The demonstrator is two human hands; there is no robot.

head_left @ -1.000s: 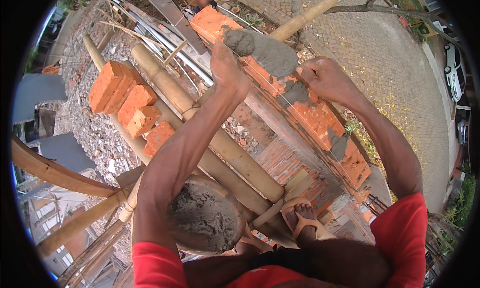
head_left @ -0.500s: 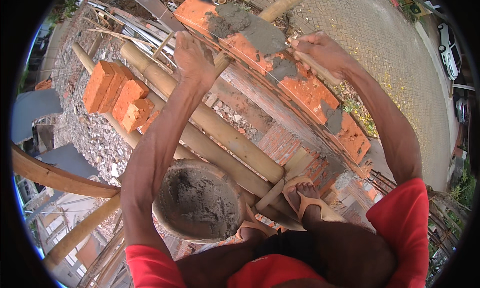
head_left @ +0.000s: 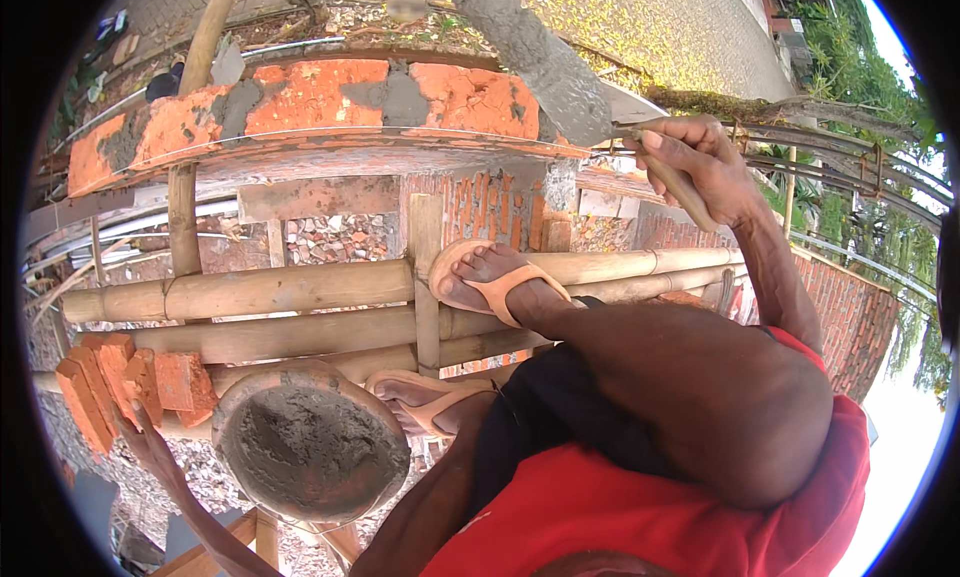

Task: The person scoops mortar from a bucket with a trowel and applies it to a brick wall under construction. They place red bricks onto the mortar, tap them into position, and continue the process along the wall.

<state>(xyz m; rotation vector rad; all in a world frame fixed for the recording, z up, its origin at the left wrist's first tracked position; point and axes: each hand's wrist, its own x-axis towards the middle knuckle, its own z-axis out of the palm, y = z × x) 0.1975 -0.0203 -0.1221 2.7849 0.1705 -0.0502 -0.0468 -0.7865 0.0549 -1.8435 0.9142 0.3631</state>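
Observation:
My right hand, at the right end of the brick course, is closed round the wooden handle of a trowel. Grey mortar covers its blade, which lies over the end of the course. Orange bricks with mortar between them form the top of the wall, and a taut string runs along their near edge. Far to the left, my left hand reaches with fingers stretched to a small stack of loose bricks; its fingertips meet the nearest ones, and part of the hand is hard to make out.
A round bowl of wet mortar stands beside the bricks. Bamboo poles with a wooden crosspiece bear my sandalled feet. Rubble lies below. Beyond the wall are a paved road and thin rods at the right.
My view has turned to the right. The trowel has moved from the middle of the course to its right end, blade raised with mortar. My left hand has gone from near the wall to the loose bricks.

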